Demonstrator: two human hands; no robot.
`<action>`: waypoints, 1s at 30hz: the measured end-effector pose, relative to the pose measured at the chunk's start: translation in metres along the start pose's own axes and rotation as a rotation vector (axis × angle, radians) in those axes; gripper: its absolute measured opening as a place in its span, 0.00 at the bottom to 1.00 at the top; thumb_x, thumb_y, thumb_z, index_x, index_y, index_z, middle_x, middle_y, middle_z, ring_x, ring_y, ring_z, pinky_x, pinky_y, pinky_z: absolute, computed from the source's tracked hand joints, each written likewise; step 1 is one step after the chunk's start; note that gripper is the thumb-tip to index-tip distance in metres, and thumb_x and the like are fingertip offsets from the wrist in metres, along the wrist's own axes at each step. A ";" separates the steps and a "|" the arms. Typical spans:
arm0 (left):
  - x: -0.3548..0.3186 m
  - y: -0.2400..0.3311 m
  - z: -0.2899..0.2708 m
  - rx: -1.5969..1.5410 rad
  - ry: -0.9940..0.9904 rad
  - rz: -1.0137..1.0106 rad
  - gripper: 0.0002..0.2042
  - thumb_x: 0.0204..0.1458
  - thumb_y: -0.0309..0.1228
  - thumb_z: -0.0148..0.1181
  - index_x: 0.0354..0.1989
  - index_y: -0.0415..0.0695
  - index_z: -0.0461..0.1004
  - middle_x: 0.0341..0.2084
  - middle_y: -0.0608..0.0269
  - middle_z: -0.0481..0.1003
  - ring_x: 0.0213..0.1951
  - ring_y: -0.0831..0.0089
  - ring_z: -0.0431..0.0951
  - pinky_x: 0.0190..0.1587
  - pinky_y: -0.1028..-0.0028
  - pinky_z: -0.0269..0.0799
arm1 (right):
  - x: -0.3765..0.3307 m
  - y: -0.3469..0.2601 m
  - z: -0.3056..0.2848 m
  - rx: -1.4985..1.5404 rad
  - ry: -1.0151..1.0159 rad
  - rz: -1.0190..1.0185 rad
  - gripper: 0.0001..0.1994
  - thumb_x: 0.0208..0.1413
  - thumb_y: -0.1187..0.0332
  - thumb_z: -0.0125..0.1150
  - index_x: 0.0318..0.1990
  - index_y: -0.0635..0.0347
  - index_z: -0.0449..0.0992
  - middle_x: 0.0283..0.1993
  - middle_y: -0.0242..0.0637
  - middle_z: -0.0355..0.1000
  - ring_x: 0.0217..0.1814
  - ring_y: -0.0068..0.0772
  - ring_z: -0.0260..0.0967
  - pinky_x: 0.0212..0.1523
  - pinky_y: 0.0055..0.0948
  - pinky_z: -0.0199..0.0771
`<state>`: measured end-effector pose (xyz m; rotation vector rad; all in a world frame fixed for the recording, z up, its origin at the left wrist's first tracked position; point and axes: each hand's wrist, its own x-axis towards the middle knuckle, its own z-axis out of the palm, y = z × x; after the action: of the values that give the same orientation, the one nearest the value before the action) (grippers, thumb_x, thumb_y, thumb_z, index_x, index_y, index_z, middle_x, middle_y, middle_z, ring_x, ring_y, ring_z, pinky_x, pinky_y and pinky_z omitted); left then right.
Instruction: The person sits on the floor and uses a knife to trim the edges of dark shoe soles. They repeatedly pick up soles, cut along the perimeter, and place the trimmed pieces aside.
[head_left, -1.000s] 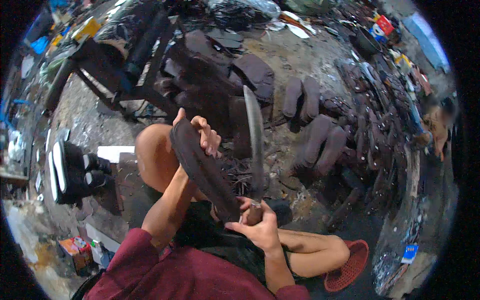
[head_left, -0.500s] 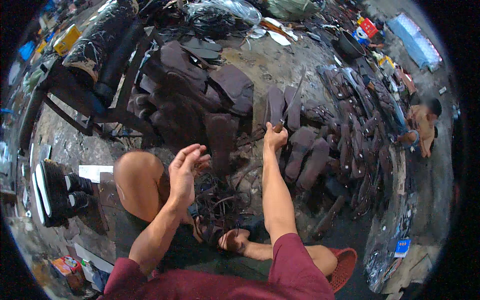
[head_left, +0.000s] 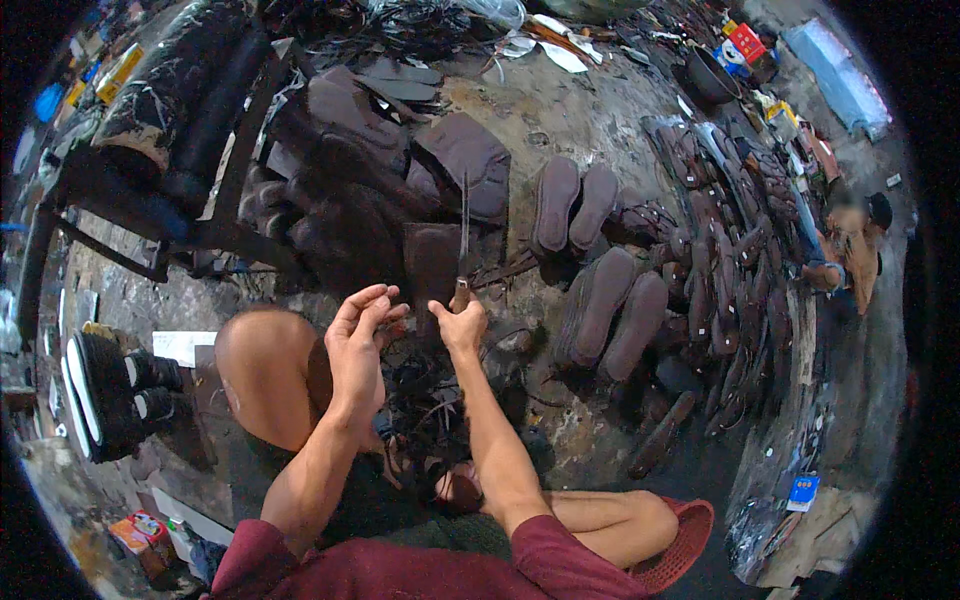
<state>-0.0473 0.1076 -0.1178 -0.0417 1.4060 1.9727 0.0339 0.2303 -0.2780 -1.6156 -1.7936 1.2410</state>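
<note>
My right hand (head_left: 463, 328) is closed around the handle of a long, thin-bladed knife (head_left: 465, 225). Its blade points away from me, over a dark brown sheet piece (head_left: 432, 262). To the left, my left hand (head_left: 358, 345) is raised beside my bent knee, its fingers loosely curled and nothing visible in them. Below both hands, a tangle of dark cut strips (head_left: 425, 385) lies between my legs. Dark brown shoe soles are stacked to the right of the knife, a farther pair (head_left: 575, 205) and a nearer pair (head_left: 612, 315).
A black metal frame carrying a thick roller (head_left: 160, 120) stands at the far left. Many strapped sole pieces (head_left: 705, 250) cover the floor on the right. Black sandals (head_left: 95, 395) lie left of my knee. Another person (head_left: 852, 245) sits at the far right.
My right hand has swung left with the knife, from beside the sole stacks to near my left hand. The blade now points straight away. My left hand has barely moved.
</note>
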 end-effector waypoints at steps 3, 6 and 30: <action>-0.003 -0.007 -0.004 0.095 0.008 0.064 0.15 0.56 0.26 0.58 0.52 0.39 0.71 0.53 0.56 0.72 0.50 0.71 0.74 0.51 0.72 0.70 | -0.023 0.003 -0.015 0.163 0.154 -0.042 0.19 0.37 0.63 0.78 0.25 0.62 0.71 0.24 0.31 0.68 0.27 0.28 0.65 0.34 0.33 0.69; -0.008 -0.007 -0.010 0.269 -0.107 0.113 0.40 0.47 0.29 0.69 0.68 0.38 0.52 0.65 0.44 0.56 0.62 0.59 0.63 0.63 0.63 0.59 | -0.084 -0.066 -0.053 0.171 0.180 -0.096 0.18 0.41 0.65 0.76 0.25 0.60 0.68 0.24 0.26 0.64 0.26 0.22 0.60 0.31 0.28 0.66; -0.108 0.105 -0.060 -0.005 -0.342 -0.332 0.19 0.58 0.36 0.60 0.55 0.43 0.70 0.41 0.67 0.76 0.41 0.78 0.76 0.43 0.74 0.74 | -0.290 -0.018 -0.220 -0.023 -0.150 -0.520 0.16 0.63 0.70 0.47 0.57 0.60 0.71 0.41 0.45 0.72 0.41 0.45 0.69 0.45 0.39 0.69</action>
<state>-0.0455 -0.0156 -0.0131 0.0551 1.0934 1.6192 0.2658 0.0319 -0.0797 -0.9834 -2.1420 1.1129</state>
